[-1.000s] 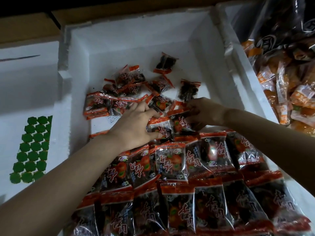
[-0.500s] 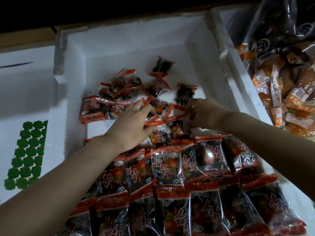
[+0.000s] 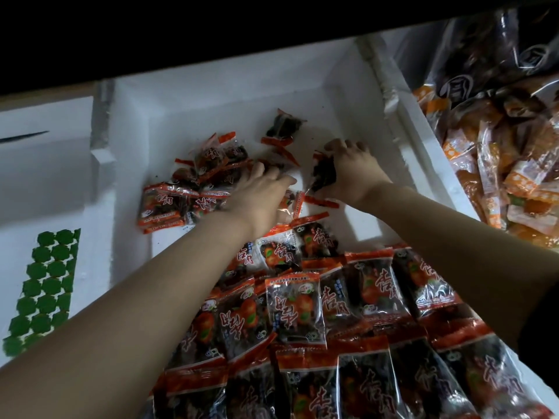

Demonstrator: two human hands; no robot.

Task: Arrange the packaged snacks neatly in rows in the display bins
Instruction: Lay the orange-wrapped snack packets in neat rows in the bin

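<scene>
My right hand [image 3: 351, 173] curls its fingers round one dark packet [image 3: 325, 173] by the bin's [image 3: 230, 95] far right side. My left hand [image 3: 257, 198] lies straight-fingered on the loose heap [image 3: 211, 170] at far left. I should lift the packet clear, turn it label-up and butt it against the neat rows [image 3: 363, 297] at the near edge. Stray packets crowd that gap. Orange snacks [image 3: 499, 164] lie beyond the right wall.
</scene>
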